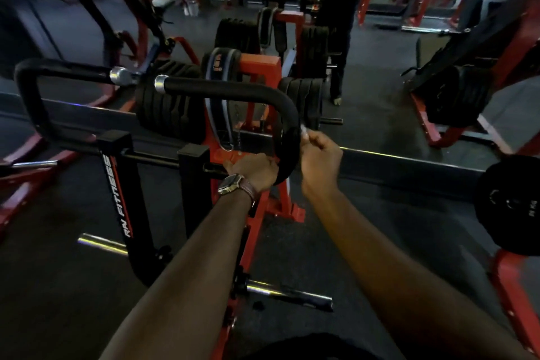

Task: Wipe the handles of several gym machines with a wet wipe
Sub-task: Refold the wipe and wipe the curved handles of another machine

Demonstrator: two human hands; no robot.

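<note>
Stretching across the whole frame is a dim gym with a dark rubber floor, crowded with red-framed machines and stacks of black weight plates in the middle. At centre, a black padded handle curves from a chrome end cap down to the right; a matching handle loops at the left. A grey-edged lifting belt hangs over the red frame behind them. The left hand, with a wristwatch on its wrist, curls around the lower end of the curved handle. The right hand, just right of the bend, pinches a small pale scrap, apparently the wet wipe, against the handle's outer curve. A black upright at lower left carries white lettering, and chrome bars jut out low in the frame. A plate sits at the right edge. The wipe is blurred and mostly hidden by fingers. A standing person at upper centre is dark and cut off at the top, and the far background is too murky to read.
</note>
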